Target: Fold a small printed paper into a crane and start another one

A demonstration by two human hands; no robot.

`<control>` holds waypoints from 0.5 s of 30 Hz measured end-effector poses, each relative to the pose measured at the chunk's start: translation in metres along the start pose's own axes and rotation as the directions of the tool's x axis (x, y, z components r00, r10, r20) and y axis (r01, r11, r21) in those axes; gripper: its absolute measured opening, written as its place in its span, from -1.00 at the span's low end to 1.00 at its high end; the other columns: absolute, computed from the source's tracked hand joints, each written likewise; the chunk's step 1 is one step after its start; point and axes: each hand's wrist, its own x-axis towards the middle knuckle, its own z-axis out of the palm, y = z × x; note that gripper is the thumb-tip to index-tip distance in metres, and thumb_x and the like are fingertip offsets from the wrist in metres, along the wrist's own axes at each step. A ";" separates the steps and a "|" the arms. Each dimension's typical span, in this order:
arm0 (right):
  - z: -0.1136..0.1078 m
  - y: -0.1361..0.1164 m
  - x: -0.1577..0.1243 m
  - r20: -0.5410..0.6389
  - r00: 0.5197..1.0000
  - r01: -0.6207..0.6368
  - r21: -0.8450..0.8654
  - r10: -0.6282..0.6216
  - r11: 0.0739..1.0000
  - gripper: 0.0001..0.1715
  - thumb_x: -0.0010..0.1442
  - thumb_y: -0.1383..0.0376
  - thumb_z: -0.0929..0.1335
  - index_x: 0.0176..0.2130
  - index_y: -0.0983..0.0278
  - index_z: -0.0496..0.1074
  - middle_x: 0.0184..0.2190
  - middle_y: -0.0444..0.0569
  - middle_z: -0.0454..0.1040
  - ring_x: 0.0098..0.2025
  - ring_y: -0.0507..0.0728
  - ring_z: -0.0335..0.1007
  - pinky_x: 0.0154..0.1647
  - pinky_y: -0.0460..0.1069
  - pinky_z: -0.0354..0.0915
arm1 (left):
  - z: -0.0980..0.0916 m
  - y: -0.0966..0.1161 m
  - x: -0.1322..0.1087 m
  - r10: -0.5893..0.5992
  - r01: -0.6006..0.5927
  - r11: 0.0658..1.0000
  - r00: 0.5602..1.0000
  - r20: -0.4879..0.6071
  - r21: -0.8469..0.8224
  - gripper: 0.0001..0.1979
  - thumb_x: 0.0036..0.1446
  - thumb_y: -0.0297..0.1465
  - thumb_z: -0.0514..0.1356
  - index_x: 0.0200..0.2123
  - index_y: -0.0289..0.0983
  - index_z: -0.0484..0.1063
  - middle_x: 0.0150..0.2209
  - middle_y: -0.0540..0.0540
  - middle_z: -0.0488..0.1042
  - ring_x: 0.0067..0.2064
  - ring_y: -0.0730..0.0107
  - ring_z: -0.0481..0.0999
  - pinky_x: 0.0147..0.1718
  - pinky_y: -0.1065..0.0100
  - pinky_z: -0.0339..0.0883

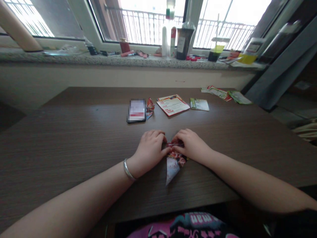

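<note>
Both hands meet over a piece of printed paper (173, 167) folded to a point, on the brown table (74, 158). My left hand (152, 147) grips its upper left edge between thumb and fingers. At the upper right edge my right hand (188, 145) pinches the same paper, its thumb across the top fold. The paper shows a dark red band, a floral print and a pale tip aimed at the table's near edge. Its upper corners are partly hidden under my fingers. A silver bangle (128, 169) circles my left wrist.
Beyond my hands lie a phone (136, 110), a small folded colourful paper (150, 107), a stack of printed sheets (172, 105) and a smaller packet (199, 104). More printed papers (219, 93) rest at the back right. Cups and bottles line the windowsill (148, 62).
</note>
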 end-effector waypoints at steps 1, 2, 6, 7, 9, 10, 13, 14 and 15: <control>0.001 0.000 0.000 0.000 1.000 -0.007 0.009 0.007 1.000 -0.86 0.06 0.23 0.44 -0.32 0.23 0.49 -0.33 -0.06 0.50 -0.22 0.13 0.30 -0.14 0.01 0.19 | 0.000 0.000 0.000 0.000 0.000 1.000 1.000 0.000 -0.006 -0.72 0.08 -0.17 0.24 -0.27 -0.26 0.44 -0.02 -0.14 0.42 0.03 0.09 0.34 0.03 0.08 0.19; 0.001 0.001 0.001 0.000 1.000 -0.015 0.016 0.015 1.000 -0.86 0.06 0.24 0.44 -0.33 0.22 0.49 -0.33 -0.07 0.50 -0.22 0.13 0.30 -0.14 0.02 0.19 | 0.000 0.000 0.000 -0.002 0.002 1.000 1.000 0.001 -0.015 -0.73 0.07 -0.18 0.24 -0.28 -0.26 0.44 -0.01 -0.14 0.42 0.04 0.09 0.34 0.04 0.08 0.19; 0.004 0.002 0.004 -0.006 0.998 -0.054 0.026 0.054 0.998 -0.89 0.09 0.22 0.42 -0.34 0.20 0.51 -0.33 -0.08 0.52 -0.21 0.13 0.32 -0.13 0.03 0.17 | 0.001 0.000 0.000 -0.022 0.022 0.998 1.000 0.007 -0.065 -0.76 0.07 -0.19 0.25 -0.30 -0.24 0.46 0.01 -0.12 0.41 0.07 0.10 0.32 0.07 0.07 0.16; 0.005 0.002 0.005 -0.004 0.998 -0.064 0.026 0.064 0.998 -0.89 0.09 0.22 0.42 -0.34 0.20 0.51 -0.34 -0.08 0.52 -0.21 0.13 0.33 -0.13 0.03 0.17 | 0.001 0.000 0.000 -0.024 0.024 0.997 1.000 0.008 -0.073 -0.76 0.07 -0.18 0.24 -0.30 -0.24 0.46 0.01 -0.12 0.41 0.07 0.10 0.32 0.07 0.07 0.16; 0.005 0.002 0.007 0.005 0.997 -0.081 0.029 0.081 0.996 -0.89 0.09 0.22 0.42 -0.35 0.20 0.52 -0.35 -0.08 0.53 -0.22 0.13 0.35 -0.15 0.02 0.16 | 0.001 0.000 0.000 -0.031 0.031 0.996 1.000 0.006 -0.081 -0.74 0.07 -0.18 0.24 -0.28 -0.24 0.45 0.01 -0.13 0.41 0.06 0.10 0.32 0.07 0.08 0.16; 0.005 0.002 0.007 0.010 0.996 -0.090 0.032 0.090 0.995 -0.90 0.09 0.22 0.42 -0.35 0.20 0.52 -0.36 -0.09 0.53 -0.22 0.13 0.35 -0.16 0.02 0.16 | 0.001 0.000 0.000 -0.032 0.032 0.996 0.999 0.005 -0.081 -0.73 0.07 -0.18 0.24 -0.26 -0.25 0.44 0.00 -0.13 0.41 0.06 0.11 0.32 0.07 0.08 0.17; 0.004 0.002 0.008 0.025 0.993 -0.117 0.038 0.116 0.992 -0.91 0.09 0.23 0.42 -0.35 0.19 0.53 -0.38 -0.10 0.54 -0.26 0.12 0.36 -0.21 0.01 0.14 | 0.002 -0.001 0.000 -0.023 0.023 0.997 1.000 0.002 -0.075 -0.70 0.06 -0.18 0.24 -0.22 -0.26 0.41 -0.01 -0.15 0.41 0.05 0.10 0.32 0.06 0.09 0.18; 0.004 0.002 0.008 0.030 0.992 -0.123 0.040 0.122 0.992 -0.92 0.09 0.24 0.42 -0.35 0.19 0.53 -0.39 -0.11 0.54 -0.27 0.11 0.37 -0.22 0.00 0.14 | 0.003 -0.001 0.000 -0.017 0.017 0.997 1.000 0.003 -0.073 -0.70 0.07 -0.17 0.24 -0.22 -0.25 0.41 -0.01 -0.14 0.41 0.04 0.10 0.32 0.06 0.09 0.18; 0.004 0.003 0.008 0.034 0.992 -0.127 0.046 0.126 0.991 -0.93 0.08 0.25 0.43 -0.35 0.19 0.53 -0.40 -0.11 0.54 -0.29 0.10 0.37 -0.24 0.00 0.13 | 0.003 -0.001 0.000 -0.013 0.013 0.997 1.000 0.005 -0.071 -0.70 0.07 -0.17 0.24 -0.22 -0.25 0.40 -0.02 -0.14 0.40 0.04 0.10 0.32 0.06 0.09 0.18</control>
